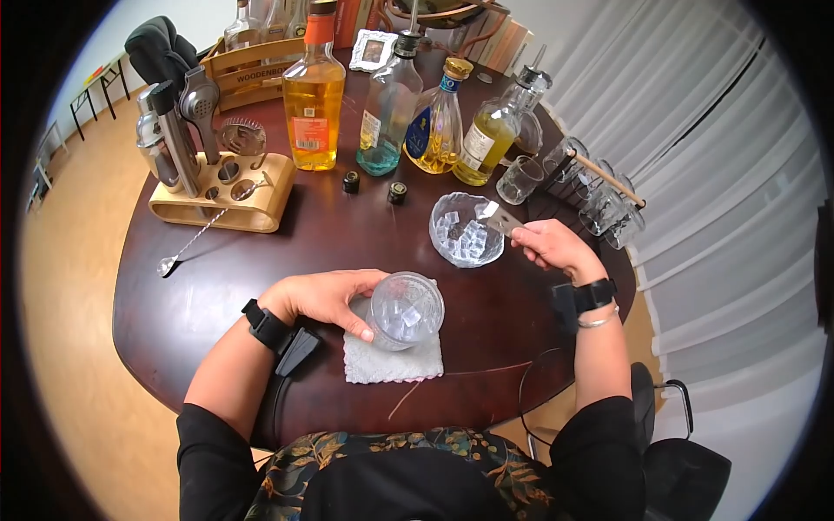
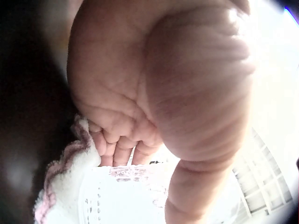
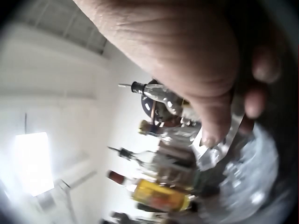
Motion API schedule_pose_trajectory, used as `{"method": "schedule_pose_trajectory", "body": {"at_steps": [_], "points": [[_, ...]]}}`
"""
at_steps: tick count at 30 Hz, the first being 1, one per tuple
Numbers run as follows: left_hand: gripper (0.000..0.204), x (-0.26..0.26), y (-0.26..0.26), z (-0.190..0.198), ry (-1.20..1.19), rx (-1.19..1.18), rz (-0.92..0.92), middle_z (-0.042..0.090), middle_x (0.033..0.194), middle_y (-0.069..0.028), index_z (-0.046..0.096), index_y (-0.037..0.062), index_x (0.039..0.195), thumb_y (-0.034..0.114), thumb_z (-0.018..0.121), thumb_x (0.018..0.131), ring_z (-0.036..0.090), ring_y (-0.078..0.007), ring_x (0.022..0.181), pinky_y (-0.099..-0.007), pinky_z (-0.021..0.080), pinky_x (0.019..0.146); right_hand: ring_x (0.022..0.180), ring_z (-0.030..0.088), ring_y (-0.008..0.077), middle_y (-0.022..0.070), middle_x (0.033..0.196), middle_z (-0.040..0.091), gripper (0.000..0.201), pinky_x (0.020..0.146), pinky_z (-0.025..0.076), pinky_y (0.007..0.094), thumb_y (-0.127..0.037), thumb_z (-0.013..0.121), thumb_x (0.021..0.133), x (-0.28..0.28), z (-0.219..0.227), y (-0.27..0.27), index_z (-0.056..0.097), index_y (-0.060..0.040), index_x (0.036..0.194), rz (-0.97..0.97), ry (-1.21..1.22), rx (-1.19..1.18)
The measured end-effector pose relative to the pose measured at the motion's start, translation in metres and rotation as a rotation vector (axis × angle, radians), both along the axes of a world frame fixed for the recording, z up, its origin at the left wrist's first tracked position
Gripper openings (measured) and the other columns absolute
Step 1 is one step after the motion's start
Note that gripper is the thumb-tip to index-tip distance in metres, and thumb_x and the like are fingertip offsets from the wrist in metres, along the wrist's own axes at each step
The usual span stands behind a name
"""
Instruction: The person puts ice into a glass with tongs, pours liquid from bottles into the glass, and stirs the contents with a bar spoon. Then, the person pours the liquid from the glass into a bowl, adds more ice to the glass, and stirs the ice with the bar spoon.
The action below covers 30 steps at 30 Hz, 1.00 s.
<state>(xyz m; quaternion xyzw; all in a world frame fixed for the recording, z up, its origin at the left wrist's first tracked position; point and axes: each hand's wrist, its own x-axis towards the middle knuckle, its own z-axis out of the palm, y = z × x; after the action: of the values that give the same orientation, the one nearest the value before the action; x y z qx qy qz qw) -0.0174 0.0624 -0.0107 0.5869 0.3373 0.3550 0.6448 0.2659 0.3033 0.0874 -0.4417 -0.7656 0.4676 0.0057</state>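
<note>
My left hand (image 1: 328, 300) curls round the side of a clear glass (image 1: 407, 311) on a folded white cloth (image 1: 391, 366); some ice lies in the glass. The left wrist view shows the palm (image 2: 112, 84) and fingers against the bright glass. With thumb and fingers, my right hand (image 1: 556, 247) pinches metal ice tongs (image 1: 506, 225) over the right rim of a glass bowl (image 1: 440, 249). An ice cube (image 3: 208, 160) sits between the tong tips. Several more ice cubes (image 1: 473, 242) lie in the bowl.
Behind the bowl stand an orange-labelled bottle (image 1: 310, 113) and several others. Two dark caps, one nearer (image 1: 397, 193), lie before them. A wooden bar-tool stand (image 1: 269, 204) is at left, a small glass (image 1: 520, 180) and a glass rack (image 1: 608, 178) at right.
</note>
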Motion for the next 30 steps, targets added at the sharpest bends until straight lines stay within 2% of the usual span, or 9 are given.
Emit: {"method": "schedule_pose_trajectory", "body": {"at_steps": [3, 7, 13, 16, 20, 23, 26, 29, 30], "points": [[0.088, -0.002, 0.004, 0.004, 0.004, -0.01, -0.009, 0.048, 0.137, -0.0068, 0.038, 0.0002, 0.138, 0.016, 0.087, 0.067, 0.039, -0.0151, 0.128, -0.0331, 0.028, 0.111, 0.044, 0.041, 0.0054, -0.0026, 0.058, 0.05, 0.034, 0.04, 0.031, 0.0227, -0.036, 0.062, 0.092, 0.003, -0.006, -0.001, 0.065, -0.0048, 0.08, 0.015, -0.013, 0.075], [0.086, -0.001, 0.002, 0.004, 0.014, 0.0, -0.002, 0.051, 0.134, -0.0078, 0.039, 0.0008, 0.139, 0.016, 0.086, 0.068, 0.043, -0.0164, 0.126, -0.0337, 0.031, 0.109, 0.053, 0.052, 0.0144, 0.0023, 0.06, 0.055, 0.037, 0.054, 0.042, 0.0312, -0.041, 0.063, 0.089, 0.001, 0.0, -0.013, 0.066, -0.0052, 0.082, 0.131, -0.14, 0.396], [0.086, -0.001, 0.002, 0.003, 0.023, 0.029, 0.005, 0.053, 0.132, -0.0088, 0.039, 0.001, 0.139, 0.017, 0.086, 0.069, 0.046, -0.017, 0.125, -0.0339, 0.033, 0.108, 0.066, 0.061, 0.025, 0.0072, 0.067, 0.062, 0.033, 0.062, 0.045, 0.0363, -0.043, 0.061, 0.087, -0.001, 0.003, -0.042, 0.068, -0.0107, 0.086, 0.089, -0.219, 0.781], [0.085, -0.002, 0.002, 0.006, 0.058, 0.036, -0.006, 0.053, 0.132, -0.0088, 0.039, 0.001, 0.139, 0.017, 0.086, 0.069, 0.046, -0.017, 0.124, -0.034, 0.033, 0.108, 0.072, 0.063, 0.0304, 0.0098, 0.072, 0.064, 0.034, 0.064, 0.047, 0.039, -0.045, 0.061, 0.087, 0.0, 0.006, -0.041, 0.068, -0.0118, 0.087, 0.075, -0.126, 0.688], [0.084, -0.001, 0.001, 0.004, -0.012, 0.003, 0.003, 0.051, 0.131, -0.0059, 0.042, -0.0003, 0.136, 0.021, 0.086, 0.068, 0.042, -0.0153, 0.124, -0.0319, 0.029, 0.109, 0.078, 0.063, 0.0346, 0.0121, 0.078, 0.066, 0.034, 0.066, 0.047, 0.0432, -0.046, 0.06, 0.086, 0.002, -0.009, -0.037, 0.068, -0.0135, 0.088, 0.13, -0.287, 0.962], [0.083, -0.003, 0.001, 0.008, 0.097, 0.053, -0.001, 0.051, 0.13, -0.0058, 0.042, -0.0004, 0.135, 0.023, 0.086, 0.069, 0.042, -0.0151, 0.124, -0.0314, 0.03, 0.108, 0.078, 0.062, 0.0359, 0.013, 0.079, 0.065, 0.033, 0.066, 0.047, 0.0435, -0.046, 0.061, 0.086, 0.003, -0.006, -0.038, 0.068, -0.0147, 0.09, 0.097, -0.227, 0.957], [0.083, -0.003, 0.002, 0.005, 0.102, 0.046, 0.009, 0.051, 0.13, -0.0059, 0.043, -0.0003, 0.135, 0.023, 0.086, 0.069, 0.042, -0.015, 0.124, -0.0313, 0.03, 0.108, 0.072, 0.064, 0.0302, 0.0107, 0.076, 0.066, 0.031, 0.065, 0.048, 0.0388, -0.043, 0.062, 0.087, 0.007, -0.013, -0.037, 0.069, -0.0139, 0.094, 0.084, -0.267, 0.948], [0.083, -0.002, 0.001, 0.008, 0.057, 0.022, -0.005, 0.051, 0.13, -0.0062, 0.043, -0.0004, 0.135, 0.023, 0.086, 0.069, 0.042, -0.0152, 0.124, -0.0313, 0.03, 0.108, 0.066, 0.063, 0.0202, 0.0059, 0.071, 0.064, 0.031, 0.063, 0.047, 0.032, -0.039, 0.062, 0.089, 0.008, 0.004, -0.041, 0.07, -0.0106, 0.098, 0.022, -0.072, 0.628], [0.083, -0.002, 0.001, 0.007, 0.055, 0.038, -0.006, 0.053, 0.13, -0.0071, 0.042, -0.0001, 0.136, 0.023, 0.086, 0.069, 0.045, -0.0161, 0.123, -0.0322, 0.033, 0.107, 0.063, 0.059, 0.0128, 0.0021, 0.068, 0.061, 0.029, 0.06, 0.045, 0.0278, -0.034, 0.063, 0.089, 0.007, 0.009, -0.047, 0.069, -0.0069, 0.099, 0.024, -0.017, 0.579]]}}
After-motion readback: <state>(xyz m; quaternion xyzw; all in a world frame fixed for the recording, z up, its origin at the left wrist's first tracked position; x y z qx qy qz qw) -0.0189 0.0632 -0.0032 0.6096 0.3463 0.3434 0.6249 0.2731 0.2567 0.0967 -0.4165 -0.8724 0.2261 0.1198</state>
